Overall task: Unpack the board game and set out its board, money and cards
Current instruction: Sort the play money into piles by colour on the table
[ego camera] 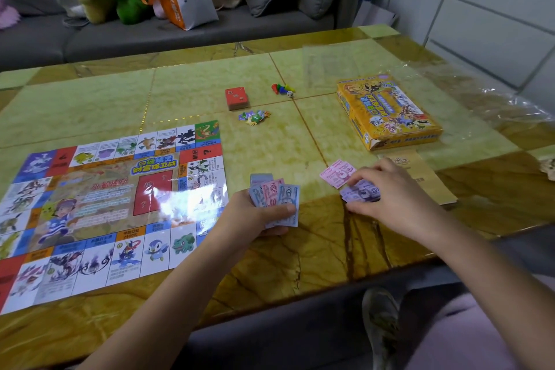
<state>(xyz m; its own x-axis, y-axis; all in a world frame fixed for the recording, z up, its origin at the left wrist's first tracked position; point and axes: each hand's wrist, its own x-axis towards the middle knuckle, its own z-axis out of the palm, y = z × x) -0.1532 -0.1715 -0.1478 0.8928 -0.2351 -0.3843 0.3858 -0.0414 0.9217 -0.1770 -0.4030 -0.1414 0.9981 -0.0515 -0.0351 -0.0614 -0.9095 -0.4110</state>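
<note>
At lower centre of the frame, the left hand (pixel 264 213) grips a fan of blue and pink notes (pixel 277 194), thumb clamped across them, just right of the board (pixel 105 204). The right hand (pixel 393 189), palm down at centre right, curls fingers and thumb round a purple stack (pixel 360 191) on the table (pixel 300 249), beside a pink stack (pixel 338 173). The board's left edge runs out of frame; glare whitens its centre. Upper centre lie a red deck (pixel 237 98), pawns (pixel 282 88) and a die (pixel 290 94). The yellow box (pixel 387 111) sits upper right.
</note>
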